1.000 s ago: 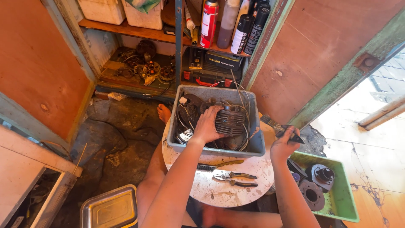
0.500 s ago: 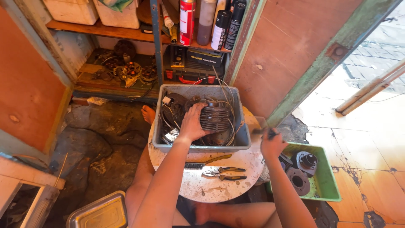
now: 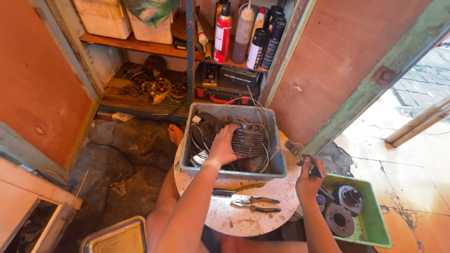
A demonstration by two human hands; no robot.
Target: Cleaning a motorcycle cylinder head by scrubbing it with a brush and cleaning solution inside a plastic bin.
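Resting in a grey tub (image 3: 280,169) at frame centre, a finned grey engine cylinder (image 3: 248,139) lay under the left hand (image 3: 223,146), whose fingers curled around it. Right of the round white tabletop (image 3: 243,218), the right hand (image 3: 308,177) gripped a paintbrush (image 3: 300,153) above a green tray (image 3: 375,215).

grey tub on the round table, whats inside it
Inside the grey tub sits a dark finned metal cylinder gripped by the left hand, among looped wires. The parts beneath are too covered to identify.
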